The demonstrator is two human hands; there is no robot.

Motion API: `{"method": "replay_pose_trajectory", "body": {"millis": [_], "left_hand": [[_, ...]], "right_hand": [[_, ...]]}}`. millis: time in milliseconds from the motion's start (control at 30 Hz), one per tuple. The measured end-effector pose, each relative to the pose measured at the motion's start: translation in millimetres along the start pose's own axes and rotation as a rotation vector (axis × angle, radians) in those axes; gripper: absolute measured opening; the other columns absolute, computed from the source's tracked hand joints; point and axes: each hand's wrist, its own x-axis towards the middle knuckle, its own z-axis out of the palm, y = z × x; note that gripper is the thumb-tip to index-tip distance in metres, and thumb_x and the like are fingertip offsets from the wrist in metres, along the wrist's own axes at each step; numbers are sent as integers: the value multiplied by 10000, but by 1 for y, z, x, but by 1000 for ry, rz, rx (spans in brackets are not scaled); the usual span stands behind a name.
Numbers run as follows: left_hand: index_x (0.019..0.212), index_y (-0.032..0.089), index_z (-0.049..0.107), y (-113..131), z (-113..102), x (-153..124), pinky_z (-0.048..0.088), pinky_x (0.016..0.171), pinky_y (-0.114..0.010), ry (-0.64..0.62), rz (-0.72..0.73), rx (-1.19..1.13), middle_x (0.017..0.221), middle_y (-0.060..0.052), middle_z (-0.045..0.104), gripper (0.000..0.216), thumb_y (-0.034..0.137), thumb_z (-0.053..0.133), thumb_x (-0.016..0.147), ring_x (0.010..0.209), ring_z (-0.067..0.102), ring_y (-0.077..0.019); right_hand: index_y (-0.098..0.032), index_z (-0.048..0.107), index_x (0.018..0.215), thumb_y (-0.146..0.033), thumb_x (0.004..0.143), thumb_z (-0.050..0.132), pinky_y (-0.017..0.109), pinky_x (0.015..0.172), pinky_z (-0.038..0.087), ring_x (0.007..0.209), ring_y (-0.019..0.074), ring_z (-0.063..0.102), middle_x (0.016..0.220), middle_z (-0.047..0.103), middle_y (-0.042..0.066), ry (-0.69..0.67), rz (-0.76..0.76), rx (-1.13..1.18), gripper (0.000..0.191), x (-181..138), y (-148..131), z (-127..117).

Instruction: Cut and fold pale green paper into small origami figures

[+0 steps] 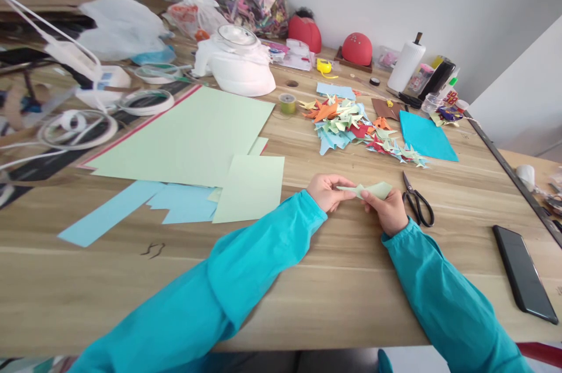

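Observation:
Between my two hands is a small piece of folded pale green paper (378, 190), held just above the wooden table. My left hand (329, 191) pinches its narrow pointed end between thumb and fingers. At the wider end, my right hand (387, 209) grips it with the thumb on the near side. Scissors (417, 200) with black handles lie right beside my right hand, blades pointing away. Beyond the hands spreads a pile of folded paper cranes (345, 121) in orange, green, blue and red.
Large green sheets (188, 139), a smaller green sheet (252, 188) and blue strips (112, 212) lie left. A teal sheet (428, 134) is beside the pile. A black phone (524, 273) rests at right. Coiled white cables (74, 127) and a thread spool (287, 104) stand farther back.

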Motion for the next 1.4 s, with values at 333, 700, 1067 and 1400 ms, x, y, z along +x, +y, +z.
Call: {"method": "replay_pose_trajectory", "body": {"millis": [333,700,1067,1400], "left_hand": [[864,96,661,-2,1,1,288,322,-175,-9,116,2,383,56,504,356,302,744,586,287,388,-48],[902,118,684,-7,1,2,368,408,-201,-39,202,31,552,10,600,300,233,698,625,372,471,-61],[876,137,712,-8,0,3,380,398,-210,-54,257,-32,798,-65,672,295,268,714,612,381,472,-46],[927,127,697,-11,1,3,398,387,-197,-21,234,8,829,-62,656,346,211,701,591,400,487,-41]], "right_hand": [[-158,589,518,-422,673,697,206,327,273,321,67,391,389,520,-28,86,50,-3,324,0,3,2],[-150,634,728,-445,690,676,222,368,376,380,98,483,488,584,-6,26,59,47,301,-1,-4,5],[-268,357,1203,-286,682,710,292,587,509,702,156,595,938,594,41,145,-271,-45,629,-4,-6,8],[-239,541,1049,-309,683,698,356,701,512,1093,272,477,1197,445,118,208,-418,-473,404,-5,-4,3]]}}
